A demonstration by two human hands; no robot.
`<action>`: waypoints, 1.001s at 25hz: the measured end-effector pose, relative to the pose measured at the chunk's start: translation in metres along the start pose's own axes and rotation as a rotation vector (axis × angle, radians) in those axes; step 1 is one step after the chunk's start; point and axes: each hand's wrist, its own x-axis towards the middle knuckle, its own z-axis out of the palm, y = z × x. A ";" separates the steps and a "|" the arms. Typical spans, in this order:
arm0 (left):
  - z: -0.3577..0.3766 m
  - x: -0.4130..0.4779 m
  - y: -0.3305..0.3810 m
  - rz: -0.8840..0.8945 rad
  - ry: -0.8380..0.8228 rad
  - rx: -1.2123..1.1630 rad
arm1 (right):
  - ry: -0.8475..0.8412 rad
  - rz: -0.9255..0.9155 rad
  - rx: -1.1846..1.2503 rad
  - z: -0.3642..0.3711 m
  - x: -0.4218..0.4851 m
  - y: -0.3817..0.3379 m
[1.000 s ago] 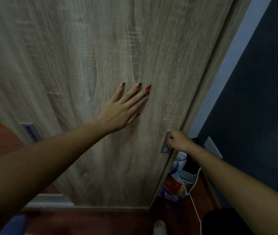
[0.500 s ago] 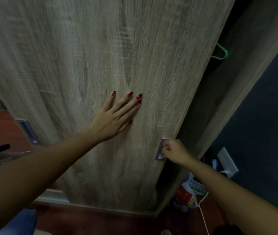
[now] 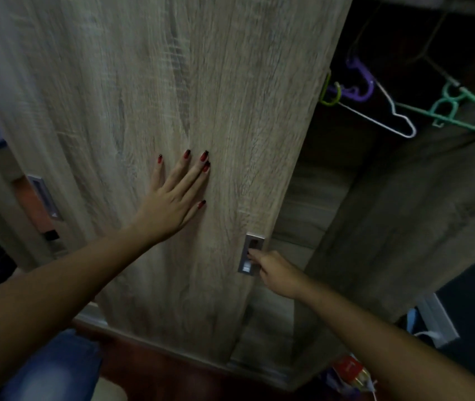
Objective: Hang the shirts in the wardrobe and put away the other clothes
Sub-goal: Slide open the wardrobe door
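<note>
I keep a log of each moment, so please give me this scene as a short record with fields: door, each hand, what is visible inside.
door: wooden sliding wardrobe door, partly open, gap on the right
left hand: left hand flat on the door panel, fingers spread
right hand: right hand, fingertips in the recessed metal handle
inside: empty hangers, purple hanger, white hanger, green hanger
shirts: none visible

I can make out no readable text, label, brand or number anywhere. The one candidate is a red package (image 3: 349, 369) on the floor, below and to the right of my right hand (image 3: 276, 272); it bears a pale mark, too blurred for me to read.
</note>
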 end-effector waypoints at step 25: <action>0.007 -0.067 -0.142 -0.445 -0.301 -0.173 | 0.154 -0.481 -0.971 0.032 0.124 -0.087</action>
